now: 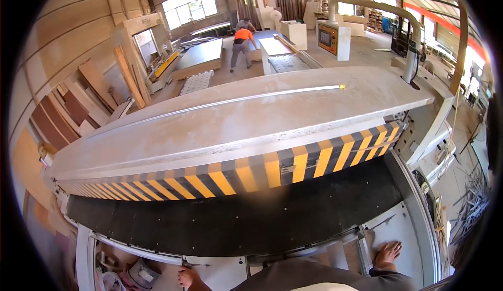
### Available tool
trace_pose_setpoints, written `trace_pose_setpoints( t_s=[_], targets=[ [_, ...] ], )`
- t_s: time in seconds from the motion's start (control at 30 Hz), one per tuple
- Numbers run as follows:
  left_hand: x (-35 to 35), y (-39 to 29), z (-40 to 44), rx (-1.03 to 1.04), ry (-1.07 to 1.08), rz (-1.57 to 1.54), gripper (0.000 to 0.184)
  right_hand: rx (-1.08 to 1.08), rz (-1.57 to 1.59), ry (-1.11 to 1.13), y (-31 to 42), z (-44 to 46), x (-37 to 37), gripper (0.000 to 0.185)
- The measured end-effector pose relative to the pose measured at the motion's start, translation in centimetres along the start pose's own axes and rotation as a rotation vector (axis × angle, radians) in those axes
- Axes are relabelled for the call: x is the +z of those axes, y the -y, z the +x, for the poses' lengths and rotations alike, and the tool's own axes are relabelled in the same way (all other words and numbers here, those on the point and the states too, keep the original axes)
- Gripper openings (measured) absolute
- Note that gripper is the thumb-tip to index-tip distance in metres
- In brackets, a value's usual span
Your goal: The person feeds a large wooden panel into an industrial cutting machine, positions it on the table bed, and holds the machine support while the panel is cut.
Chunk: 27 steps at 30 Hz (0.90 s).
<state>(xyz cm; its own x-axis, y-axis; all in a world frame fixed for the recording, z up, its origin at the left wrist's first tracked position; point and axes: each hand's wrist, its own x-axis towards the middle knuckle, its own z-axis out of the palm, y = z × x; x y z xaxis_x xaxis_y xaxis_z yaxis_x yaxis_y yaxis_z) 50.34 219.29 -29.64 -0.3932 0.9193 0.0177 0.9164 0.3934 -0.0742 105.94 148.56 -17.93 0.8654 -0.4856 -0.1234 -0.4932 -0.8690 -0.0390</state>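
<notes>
Along the near side of a large machine, my left hand (188,277) is closed at the edge of a pale metal panel (222,271), its fingers curled; what they hold, if anything, is too small to make out. My right hand (388,254) lies on another pale panel (399,233) at the right, fingers spread. Between the hands and the machine's cover (236,118) runs a black bed (251,217) with small light dots. A yellow and black striped guard (257,173) crosses above the bed. A long white rod (251,97) with a yellow end lies on the cover.
Beyond the machine, a person in an orange top (242,42) bends beside stacked boards (201,55), with another person behind. A control box (328,39) stands at the back right. Wooden boards (55,115) lean at the left. Metal scraps (471,202) lie on the right.
</notes>
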Motion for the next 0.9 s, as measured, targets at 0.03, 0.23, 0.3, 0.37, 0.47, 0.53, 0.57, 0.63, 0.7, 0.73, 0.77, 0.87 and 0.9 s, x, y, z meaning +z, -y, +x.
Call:
trace_pose_setpoints(
  t_s=[0.03, 0.23, 0.3, 0.37, 0.47, 0.53, 0.57, 0.63, 0.7, 0.73, 0.77, 0.87, 0.9],
  targets=[
    [-0.6, -0.6, -0.3, -0.014, -0.019, -0.004, 0.054, 0.004, 0.010, 0.005, -0.5, -0.2, 0.4, 0.075],
    [-4.6, -4.2, -2.1, -0.059, -0.040, -0.005, 0.053, 0.024, 0.044, -0.040, 0.4, -0.1, 0.3, 0.073],
    [-5.0, -5.2, -2.2, -0.068, -0.051, -0.008, 0.053, 0.038, 0.033, -0.047, 0.3, 0.1, 1.3, 0.073],
    [-5.4, -6.2, -2.2, -0.067, -0.051, -0.007, 0.053, 0.041, 0.047, -0.056, 0.2, 0.6, 1.3, 0.072],
    [-6.1, -6.9, -2.2, -0.060, -0.061, 0.004, 0.053, 0.024, 0.069, -0.095, -0.5, 0.9, 2.2, 0.071],
    [-6.4, -7.0, -2.2, -0.059, -0.063, 0.005, 0.053, 0.024, 0.078, -0.089, -0.1, 0.7, 1.5, 0.072],
    [-6.5, -7.2, -2.0, -0.054, -0.069, 0.016, 0.053, 0.023, 0.076, -0.082, -0.1, 0.5, 1.1, 0.072],
    [-6.7, -7.7, -2.0, -0.052, -0.070, 0.008, 0.053, 0.035, 0.091, -0.074, 0.2, 0.3, 0.9, 0.073],
    [-6.6, -8.3, -2.1, -0.043, -0.075, 0.008, 0.053, 0.046, 0.092, -0.065, -0.2, 0.7, 1.6, 0.076],
    [-6.5, -8.5, -2.1, -0.034, -0.077, 0.008, 0.053, 0.052, 0.099, -0.064, -0.3, 1.0, 1.6, 0.077],
    [-6.5, -8.7, -2.2, -0.031, -0.077, 0.007, 0.053, 0.055, 0.107, -0.063, -0.4, 1.2, 2.0, 0.078],
    [-6.6, -9.6, -2.1, -0.016, -0.085, 0.006, 0.053, 0.049, 0.121, -0.063, -0.7, 1.2, 2.3, 0.081],
    [-6.6, -9.9, -2.1, -0.007, -0.086, 0.004, 0.053, 0.047, 0.127, -0.059, -0.5, 1.0, 1.9, 0.081]
  ],
)
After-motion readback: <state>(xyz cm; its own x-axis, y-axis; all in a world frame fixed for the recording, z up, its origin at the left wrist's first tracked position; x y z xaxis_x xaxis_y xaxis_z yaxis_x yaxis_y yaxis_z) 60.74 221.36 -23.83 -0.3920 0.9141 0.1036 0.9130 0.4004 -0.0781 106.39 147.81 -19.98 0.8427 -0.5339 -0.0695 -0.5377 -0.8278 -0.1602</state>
